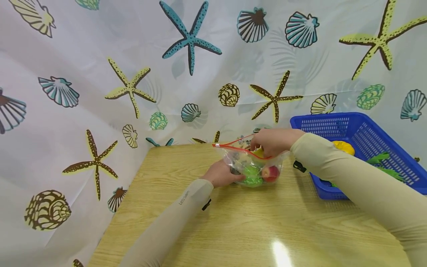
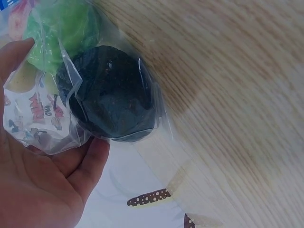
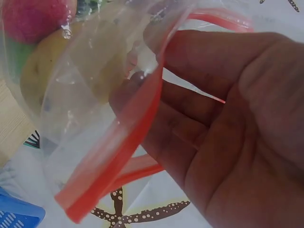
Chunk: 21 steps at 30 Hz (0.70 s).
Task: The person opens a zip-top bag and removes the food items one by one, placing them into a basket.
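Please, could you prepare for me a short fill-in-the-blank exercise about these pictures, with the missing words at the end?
1. On the wooden table stands a basket whose colour is ____.
2. The clear bag has an edge strip coloured ____.
3. The hand nearer the basket is the person's ____ one.
4. The hand gripping the bag beside the dark round item is the ____ one.

Missing words: blue; red; right; left.
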Tool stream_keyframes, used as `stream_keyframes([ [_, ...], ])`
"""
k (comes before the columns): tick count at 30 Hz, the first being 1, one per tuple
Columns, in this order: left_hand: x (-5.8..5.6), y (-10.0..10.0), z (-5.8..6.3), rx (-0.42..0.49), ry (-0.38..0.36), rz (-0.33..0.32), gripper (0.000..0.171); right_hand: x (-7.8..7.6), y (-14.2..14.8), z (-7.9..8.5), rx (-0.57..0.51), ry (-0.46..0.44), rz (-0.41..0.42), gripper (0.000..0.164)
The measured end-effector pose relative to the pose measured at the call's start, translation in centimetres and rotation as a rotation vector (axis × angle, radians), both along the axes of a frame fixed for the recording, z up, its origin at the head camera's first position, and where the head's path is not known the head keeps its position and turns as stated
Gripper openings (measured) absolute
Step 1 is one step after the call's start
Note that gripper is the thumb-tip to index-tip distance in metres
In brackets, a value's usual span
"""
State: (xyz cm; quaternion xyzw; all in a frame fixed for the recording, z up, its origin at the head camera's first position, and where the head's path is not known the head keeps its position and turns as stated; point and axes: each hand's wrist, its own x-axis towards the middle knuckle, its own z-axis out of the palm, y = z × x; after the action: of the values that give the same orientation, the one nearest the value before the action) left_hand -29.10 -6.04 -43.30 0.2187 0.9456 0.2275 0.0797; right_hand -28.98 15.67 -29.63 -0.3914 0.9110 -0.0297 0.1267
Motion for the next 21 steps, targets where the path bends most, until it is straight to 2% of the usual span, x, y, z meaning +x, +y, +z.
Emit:
stream_keyframes([
  [7, 0.1, 0.2, 0.1, -0.007, -0.011, 0.008, 0.098, -0.5, -0.3, -1.1, 0.062, 0.006, -0.045, 0.044],
  [14, 0.1, 0.2, 0.0, -0.034, 0.018, 0.028, 0.103, -0.5, -0.9, -2.5, 0.112, 0.138, -0.054, 0.023],
  [18, 0.1, 0.3, 0.0, -0.03, 0.035, 0.023, 0.103, -0.3, -0.9, -2.7, 0.15, 0.219, -0.036, 0.021],
  [21, 0.2, 0.3, 0.2, -0.034, 0.03, 0.02, 0.102, -0.2, -1.0, -2.6, 0.156, 0.227, -0.03, 0.025],
])
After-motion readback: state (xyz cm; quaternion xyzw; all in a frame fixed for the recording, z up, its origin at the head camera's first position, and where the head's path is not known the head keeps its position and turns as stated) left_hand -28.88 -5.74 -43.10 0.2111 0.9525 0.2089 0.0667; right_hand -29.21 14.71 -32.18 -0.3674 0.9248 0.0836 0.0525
